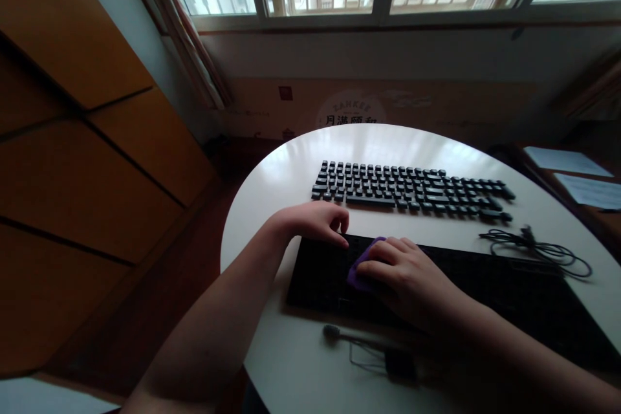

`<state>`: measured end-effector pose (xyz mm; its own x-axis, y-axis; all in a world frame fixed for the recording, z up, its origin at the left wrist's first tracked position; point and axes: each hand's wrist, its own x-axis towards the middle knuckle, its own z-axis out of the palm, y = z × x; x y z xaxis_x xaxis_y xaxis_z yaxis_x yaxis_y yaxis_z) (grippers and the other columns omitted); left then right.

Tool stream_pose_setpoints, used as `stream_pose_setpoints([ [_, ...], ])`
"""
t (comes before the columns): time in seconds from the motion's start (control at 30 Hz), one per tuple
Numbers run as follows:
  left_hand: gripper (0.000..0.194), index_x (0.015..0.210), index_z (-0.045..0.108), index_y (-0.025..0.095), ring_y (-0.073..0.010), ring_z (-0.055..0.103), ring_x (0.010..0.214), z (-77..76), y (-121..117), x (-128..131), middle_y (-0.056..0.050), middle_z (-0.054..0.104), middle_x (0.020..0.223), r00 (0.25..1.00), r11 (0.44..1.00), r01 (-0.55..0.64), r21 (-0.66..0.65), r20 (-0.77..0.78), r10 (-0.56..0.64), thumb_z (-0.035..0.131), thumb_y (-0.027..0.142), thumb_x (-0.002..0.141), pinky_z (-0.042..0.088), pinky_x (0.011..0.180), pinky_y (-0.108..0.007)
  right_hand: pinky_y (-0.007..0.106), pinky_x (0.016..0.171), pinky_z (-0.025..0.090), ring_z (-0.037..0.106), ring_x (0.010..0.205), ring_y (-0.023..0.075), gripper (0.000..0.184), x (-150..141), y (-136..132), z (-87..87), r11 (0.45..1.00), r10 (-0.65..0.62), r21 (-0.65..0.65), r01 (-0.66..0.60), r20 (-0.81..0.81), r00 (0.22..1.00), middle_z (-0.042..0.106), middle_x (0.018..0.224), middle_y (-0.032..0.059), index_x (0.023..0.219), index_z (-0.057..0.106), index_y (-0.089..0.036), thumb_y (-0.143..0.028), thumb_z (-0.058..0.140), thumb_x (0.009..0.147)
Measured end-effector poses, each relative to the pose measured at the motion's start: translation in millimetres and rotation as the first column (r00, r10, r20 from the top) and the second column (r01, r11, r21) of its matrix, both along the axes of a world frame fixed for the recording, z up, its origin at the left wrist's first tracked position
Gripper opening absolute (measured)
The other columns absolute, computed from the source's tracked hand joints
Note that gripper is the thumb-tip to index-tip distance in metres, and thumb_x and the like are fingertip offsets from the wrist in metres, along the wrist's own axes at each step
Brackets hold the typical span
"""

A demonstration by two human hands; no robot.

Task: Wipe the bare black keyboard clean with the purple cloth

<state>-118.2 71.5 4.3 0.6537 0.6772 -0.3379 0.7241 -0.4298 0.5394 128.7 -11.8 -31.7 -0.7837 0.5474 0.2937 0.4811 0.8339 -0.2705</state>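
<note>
A black keyboard body (315, 278) with its keycaps off lies across the white round table (262, 207). My left hand (320, 221) grips its far edge near the left corner, thumb on top and fingers bent behind. My right hand (398, 265) is closed over a purple cloth (361, 275), pressing it onto the left half of the keyboard. The cloth is partly hidden beneath the fingers. Beyond the keyboard, the loose black keycaps (383, 182) are laid out in keyboard order.
In front of the keyboard lie a small dark-bristled brush (332, 332) and a wire keycap puller (400, 363), both in shadow. A coiled black cable (538, 249) sits at the right. Papers (567, 162) rest on another surface beyond the table, and a wooden cabinet (72, 174) stands left.
</note>
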Motion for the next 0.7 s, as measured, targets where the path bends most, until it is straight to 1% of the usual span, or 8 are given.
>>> stream_pose_setpoints([
  [0.1, 0.036, 0.094, 0.067, 0.019, -0.016, 0.057, 0.075, -0.3, 0.2, 0.9, 0.0, 0.062, 0.085, 1.0, 1.0, -0.004, 0.007, 0.002, 0.004, 0.075, 0.048, 0.075, 0.04, 0.062, -0.026, 0.039, 0.084, 0.037, 0.054, 0.094, 0.0241, 0.024, -0.4, 1.0, 3.2, 1.0, 0.013, 0.0, -0.013, 0.039, 0.999, 0.067, 0.104, 0.0044, 0.111, 0.072, -0.028, -0.02, 0.072, 0.089],
  [0.27, 0.034, 0.09, 0.064, 0.019, -0.0154, 0.054, 0.074, -2.3, 1.5, 1.6, 0.001, 0.06, 0.081, 0.999, 0.999, -0.023, -0.026, 0.034, 0.024, 0.075, 0.046, 0.074, 0.039, 0.06, -0.026, 0.036, 0.081, 0.039, 0.054, 0.089, 0.0221, 0.022, -2.5, 4.7, 9.8, 0.997, 0.077, -0.02, -0.075, 0.103, 0.992, 0.066, 0.097, 0.0034, 0.109, 0.072, -0.029, -0.016, 0.068, 0.091],
  [0.47, 0.035, 0.088, 0.063, 0.018, -0.0151, 0.052, 0.073, -5.1, 2.5, -0.1, 0.001, 0.057, 0.08, 0.996, 0.999, -0.025, -0.041, 0.08, 0.028, 0.076, 0.047, 0.073, 0.039, 0.061, -0.026, 0.035, 0.08, 0.038, 0.055, 0.086, 0.0201, 0.023, -2.6, 10.1, 9.3, 0.992, 0.125, -0.02, -0.124, 0.092, 0.988, 0.066, 0.093, 0.0009, 0.109, 0.074, -0.031, -0.016, 0.065, 0.094],
  [0.6, 0.038, 0.089, 0.062, 0.018, -0.0151, 0.052, 0.074, -5.5, 3.4, -1.2, 0.001, 0.057, 0.08, 0.995, 0.999, -0.01, -0.047, 0.097, 0.015, 0.076, 0.049, 0.074, 0.039, 0.061, -0.026, 0.034, 0.079, 0.039, 0.055, 0.085, 0.0192, 0.023, -2.1, 12.5, 9.0, 0.979, 0.198, 0.027, -0.202, 0.098, 0.975, 0.068, 0.092, 0.0006, 0.111, 0.074, -0.03, -0.016, 0.061, 0.097],
  [0.7, 0.039, 0.089, 0.061, 0.017, -0.0151, 0.052, 0.074, -5.9, 4.0, -1.4, 0.001, 0.057, 0.081, 0.994, 0.999, -0.004, -0.05, 0.105, 0.009, 0.076, 0.05, 0.074, 0.039, 0.061, -0.025, 0.032, 0.078, 0.039, 0.055, 0.085, 0.0182, 0.027, -1.2, 13.9, 4.9, 0.97, 0.234, 0.054, -0.239, 0.073, 0.969, 0.069, 0.095, 0.001, 0.112, 0.073, -0.03, -0.014, 0.059, 0.097],
])
